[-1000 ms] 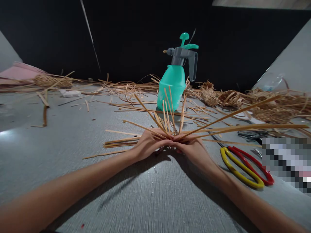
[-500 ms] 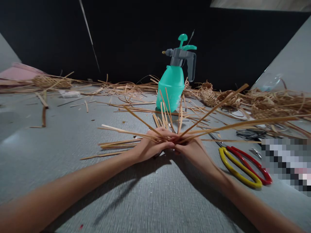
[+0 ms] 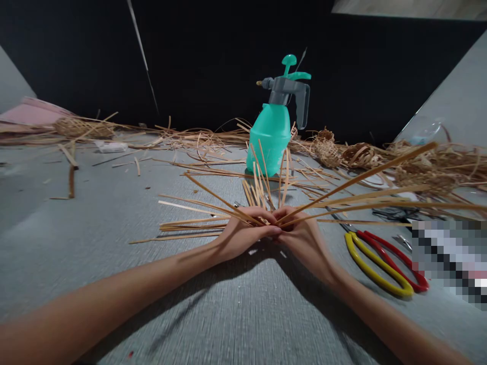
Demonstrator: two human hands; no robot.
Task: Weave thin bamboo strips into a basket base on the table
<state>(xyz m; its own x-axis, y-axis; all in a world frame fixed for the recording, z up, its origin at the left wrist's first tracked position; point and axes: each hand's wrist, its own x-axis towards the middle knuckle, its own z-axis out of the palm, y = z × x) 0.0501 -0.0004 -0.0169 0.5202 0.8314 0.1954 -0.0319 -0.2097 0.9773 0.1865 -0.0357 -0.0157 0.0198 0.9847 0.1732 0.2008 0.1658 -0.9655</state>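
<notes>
Fingers (image 3: 263, 229) on both hands are curled in and pinching tight right now, tips nearly meeting, with my left hand (image 3: 243, 234) and right hand (image 3: 302, 238) pressed together over a fan of flat cane strips (image 3: 357, 181) right where they all cross. Hard to say how many strips are actually in the pinch, since my fingers hide the crossing, but they splay out every which way like a starburst, thin and matte and straw-coloured, with a bit of a springy bow in the longer ones. Looks to me like the very start of a woven base, laying out the spokes, so I'd say the next move calls for keeping that centre dead still and feeding in another strip without the stack sliding apart. A teal pump spray bottle (image 3: 272, 142) with a grey head stands just past the strips, handy if the cane needs damping. Yellow-and-red handled snips (image 3: 375, 268) lie just off to the right of my right wrist, and a small scrap of rough weave (image 3: 327, 150) sits among loose offcuts further back on the grey textured tabletop (image 3: 236, 314).
</notes>
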